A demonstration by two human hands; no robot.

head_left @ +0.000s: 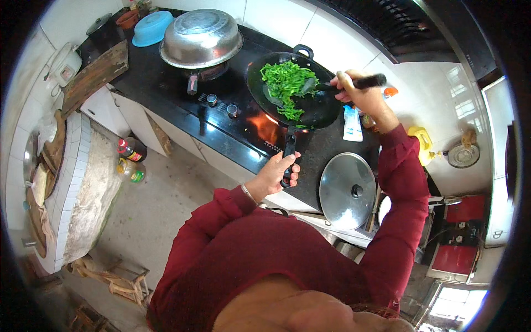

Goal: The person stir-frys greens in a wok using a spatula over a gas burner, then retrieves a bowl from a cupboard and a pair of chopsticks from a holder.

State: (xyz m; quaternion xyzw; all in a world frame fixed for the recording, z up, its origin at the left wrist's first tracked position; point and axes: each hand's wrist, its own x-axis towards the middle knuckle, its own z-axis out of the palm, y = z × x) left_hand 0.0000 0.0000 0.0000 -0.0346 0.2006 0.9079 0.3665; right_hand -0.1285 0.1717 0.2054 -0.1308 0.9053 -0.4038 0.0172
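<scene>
Chopped leafy greens (286, 83) lie heaped in a black wok (321, 113) on the right burner, with an orange flame (264, 124) showing at its near side. My left hand (274, 174) is closed around the wok's long black handle (290, 145). Over the wok's right rim, my right hand (357, 91) grips a spatula by its thick black handle (370, 81). The spatula's working end reaches toward the greens and is partly hidden by them, so its exact shape is hard to see.
A glass lid (345, 191) rests on the counter at the right, below a white packet (352, 123) and near a yellow bottle (421, 145). An upturned metal basin (202, 36) covers the left burner. Bottles (131, 149) stand on the floor at left.
</scene>
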